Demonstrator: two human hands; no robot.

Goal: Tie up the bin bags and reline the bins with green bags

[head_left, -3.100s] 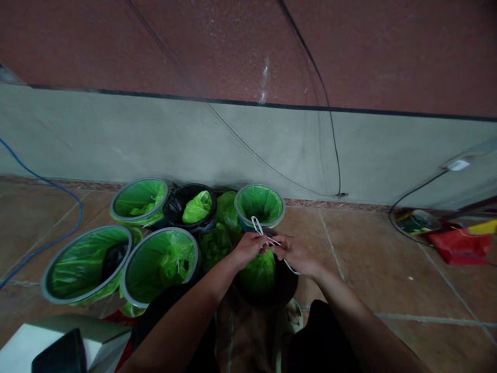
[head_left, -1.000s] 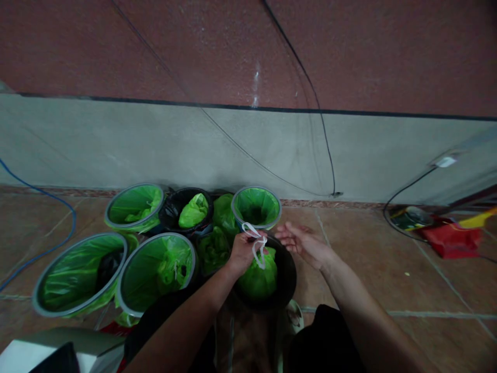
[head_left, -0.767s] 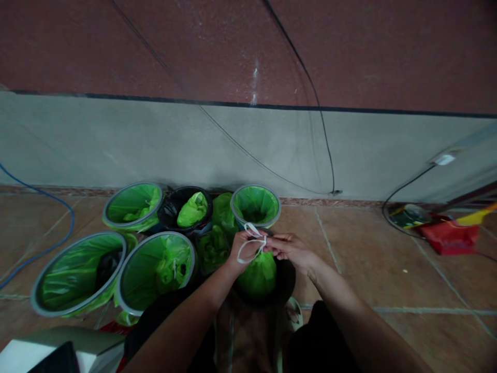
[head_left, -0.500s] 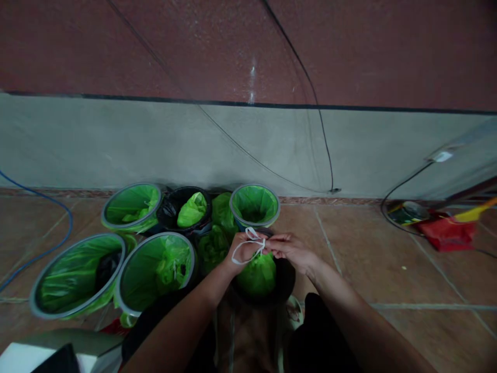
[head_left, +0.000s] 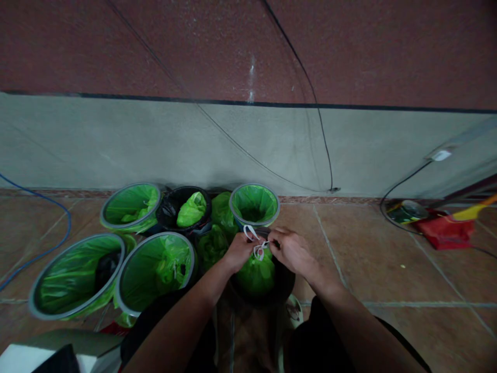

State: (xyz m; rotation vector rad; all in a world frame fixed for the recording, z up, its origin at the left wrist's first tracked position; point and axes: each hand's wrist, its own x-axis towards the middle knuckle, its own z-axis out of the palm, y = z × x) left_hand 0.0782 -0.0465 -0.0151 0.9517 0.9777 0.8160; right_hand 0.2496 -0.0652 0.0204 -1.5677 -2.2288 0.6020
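**Tying a white drawstring on a green bag, seen from above**

Starting at far left, a blue cable [head_left: 58, 228] curves across brown floor tiles [head_left: 357, 259]. Next come four grey-rimmed bins [head_left: 62, 282] lined with bright green plastic, clustered against the wall, and a black bin [head_left: 173, 207] holding a green bundle.

At centre, the person's left hand [head_left: 240, 251] and right hand [head_left: 293, 252] meet over a black bucket [head_left: 286, 280] on the floor between their knees. A full green bag [head_left: 254, 272] stands upright inside the bucket, its long axis vertical and its gathered neck pointing up toward the camera. Each hand's grip is clenched on the white drawstring [head_left: 256, 246] at that neck. The cord's short loops run left to right between the fingertips, just above the bag.

To the right, the tiles lie bare as far as a red object [head_left: 442, 233] with black cords near the wall. Behind everything, the wall is grey concrete [head_left: 116, 145] low down and dark red above, with thin black wires hanging down it. The room is dim.
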